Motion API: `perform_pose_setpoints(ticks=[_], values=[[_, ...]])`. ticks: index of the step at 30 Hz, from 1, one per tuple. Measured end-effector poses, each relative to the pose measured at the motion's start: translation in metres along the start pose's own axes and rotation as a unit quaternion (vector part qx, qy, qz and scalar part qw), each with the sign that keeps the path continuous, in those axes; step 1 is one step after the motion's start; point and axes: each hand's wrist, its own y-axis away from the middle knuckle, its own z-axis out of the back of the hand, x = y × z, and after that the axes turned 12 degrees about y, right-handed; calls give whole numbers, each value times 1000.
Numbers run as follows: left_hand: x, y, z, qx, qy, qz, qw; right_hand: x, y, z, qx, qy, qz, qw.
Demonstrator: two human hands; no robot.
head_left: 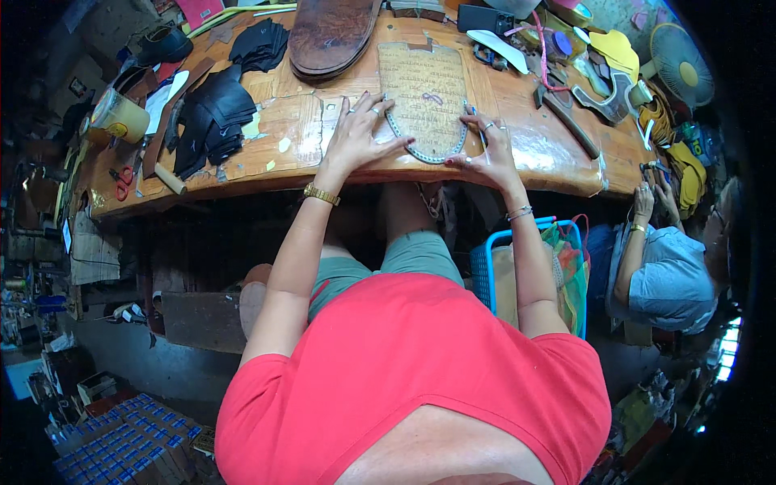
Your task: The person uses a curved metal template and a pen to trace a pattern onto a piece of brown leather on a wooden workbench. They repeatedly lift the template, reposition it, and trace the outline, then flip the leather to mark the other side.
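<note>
A tan, rounded-end flat pattern piece (424,93) covered in printed marks lies on the wooden table before me. A light strip with small dark dots runs along its curved near edge. My left hand (360,133) rests at the piece's left edge, fingers spread and thumb reaching to the near curve; a gold-coloured watch is on that wrist. At the right edge is my right hand (491,149), closed on a slim blue-and-white pen (475,115), its thumb near the bottom of the curve. Exactly how the pen's tip meets the piece is too small to tell.
Brown oval leather pieces (331,36) lie beyond my left hand, black leather pieces (214,117) farther left, near red scissors (123,184). A hammer (570,123) lies to the right. Below the table edge stands a blue basket (482,279); a co-worker (671,275) sits at right.
</note>
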Motion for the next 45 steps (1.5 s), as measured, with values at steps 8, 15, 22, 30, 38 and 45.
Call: perform_pose_setpoints(ticks=[8,15,22,30,38,45], values=[[2,0,-2,-4,-5,0,1000,3,-1,1,-20,-20,-3,1000],[-5,-5,5,9,7,1,1000,3,-1,2,22,-7,-17,1000],[-5,-42,9,45,-53,-30,997,-1,0,-3,-16,-29,-2,999],[-11,-81,-15,22,-158,-55,986,0,-2,0,-11,6,13,1000],[-5,-116,-24,96,-79,-14,992,-8,-12,2,-7,8,1,1000],[4,-133,-27,127,-58,7,990,-40,-63,13,126,-84,-36,988]])
